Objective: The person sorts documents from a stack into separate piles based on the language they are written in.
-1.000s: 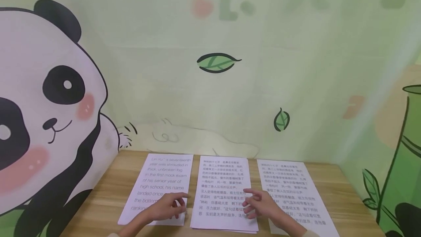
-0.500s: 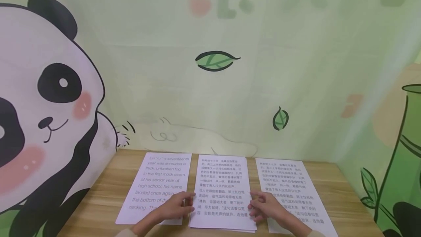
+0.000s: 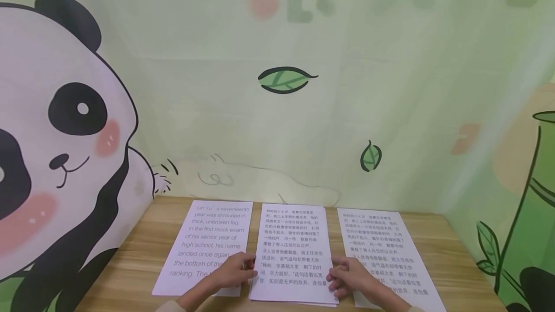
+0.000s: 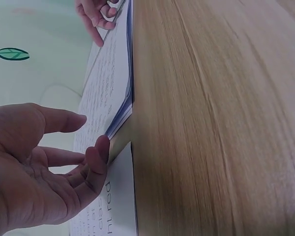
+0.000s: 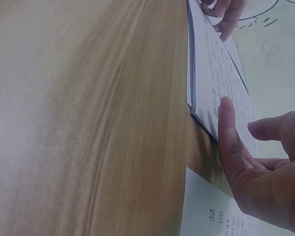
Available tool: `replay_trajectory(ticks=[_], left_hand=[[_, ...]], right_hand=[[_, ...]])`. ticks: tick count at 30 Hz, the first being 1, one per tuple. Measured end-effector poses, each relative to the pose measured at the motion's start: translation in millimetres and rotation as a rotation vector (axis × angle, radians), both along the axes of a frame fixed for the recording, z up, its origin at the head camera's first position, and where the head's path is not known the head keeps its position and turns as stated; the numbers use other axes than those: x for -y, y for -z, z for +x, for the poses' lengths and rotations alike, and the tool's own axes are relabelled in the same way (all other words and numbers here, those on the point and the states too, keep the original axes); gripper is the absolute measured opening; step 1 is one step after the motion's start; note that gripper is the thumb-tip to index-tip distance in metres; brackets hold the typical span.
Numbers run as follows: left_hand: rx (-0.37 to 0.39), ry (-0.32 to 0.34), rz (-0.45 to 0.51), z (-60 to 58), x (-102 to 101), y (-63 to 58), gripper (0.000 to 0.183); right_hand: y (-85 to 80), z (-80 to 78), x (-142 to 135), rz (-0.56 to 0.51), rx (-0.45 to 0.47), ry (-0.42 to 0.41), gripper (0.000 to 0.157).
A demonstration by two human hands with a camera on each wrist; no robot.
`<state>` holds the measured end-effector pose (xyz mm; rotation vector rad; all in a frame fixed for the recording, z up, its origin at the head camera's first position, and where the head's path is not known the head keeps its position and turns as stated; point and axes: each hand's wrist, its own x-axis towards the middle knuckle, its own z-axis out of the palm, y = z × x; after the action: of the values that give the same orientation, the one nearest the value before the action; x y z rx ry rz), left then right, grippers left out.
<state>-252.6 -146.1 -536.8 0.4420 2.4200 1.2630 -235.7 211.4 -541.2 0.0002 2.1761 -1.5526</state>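
In the head view a small stack of printed paper sheets (image 3: 290,254) lies in the middle of the table. My left hand (image 3: 231,271) is at its left edge and partly covers the sheet with English print (image 3: 212,235). On the other side, my right hand (image 3: 351,276) is at the stack's right edge, over part of the right-hand sheet (image 3: 375,235). Both wrist views show loosely bent fingers by the stack's edges, thumbs apart from the fingers. The left hand (image 4: 44,167) and right hand (image 5: 270,172) pinch nothing there; fingertip contact with the paper is unclear.
The wood-grain table (image 3: 134,249) ends at a green backdrop (image 3: 208,85) printed with a panda (image 3: 73,158), leaves and bamboo. In the wrist views the stack's sheets are slightly uneven at the edges, and bare tabletop (image 4: 211,123) stretches along its near side.
Both hands have shifted to the sides of the middle stack: the left one moved right, the right one moved slightly right off the print. The papers lie as before; the head view shifted a little.
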Motion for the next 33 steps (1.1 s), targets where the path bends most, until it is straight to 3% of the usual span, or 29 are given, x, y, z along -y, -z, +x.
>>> replay_trajectory(ticks=[9,19,27,33], left_hand=[[-0.039,0.03,-0.003,2.1,-1.5,-3.7,0.009],[-0.057,-0.104,0.055,3.6,-1.4,-8.3,0.043],[0.039,-0.148,0.132,3.1,-4.7,1.7,0.041],[0.077,-0.146,0.151,8.7,-4.7,4.4,0.043]], right_hand=[[-1.7,1.0,-3.1,-0.043,-0.023,0.016,0.063],[-1.9,-3.3,-3.0,-0.013,0.004,0.128,0.05],[0.3,-6.9,-0.2,0.006,0.064,0.221,0.048],[1.4,-5.0,-1.1,0.013,0.083,0.222,0.055]])
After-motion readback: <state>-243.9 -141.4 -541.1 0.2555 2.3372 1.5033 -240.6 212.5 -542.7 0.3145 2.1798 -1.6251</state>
